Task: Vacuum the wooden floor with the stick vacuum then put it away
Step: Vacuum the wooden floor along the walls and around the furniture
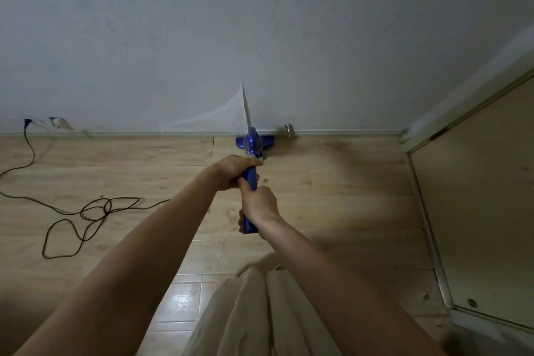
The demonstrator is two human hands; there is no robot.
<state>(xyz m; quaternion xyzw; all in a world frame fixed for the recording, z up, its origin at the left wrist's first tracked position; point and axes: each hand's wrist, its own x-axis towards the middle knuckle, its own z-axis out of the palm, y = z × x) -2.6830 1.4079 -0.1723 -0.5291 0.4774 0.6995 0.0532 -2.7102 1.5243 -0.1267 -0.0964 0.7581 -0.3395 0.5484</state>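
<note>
A blue stick vacuum (pixel 250 150) stands in front of me, seen from above along its length. Its floor head (pixel 268 141) rests on the wooden floor (pixel 332 188) right against the baseboard. My left hand (pixel 234 172) grips the upper part of the handle. My right hand (pixel 258 209) grips the handle's near end, just below the left hand. Both arms reach straight forward.
A black power cord (pixel 95 211) lies in loops on the floor at the left and runs up to a wall socket (pixel 27 122). A metal door stop (pixel 288 128) sticks out of the baseboard beside the floor head. A door (pixel 476 196) stands at the right. Wallpaper peels (pixel 228 113) above the vacuum.
</note>
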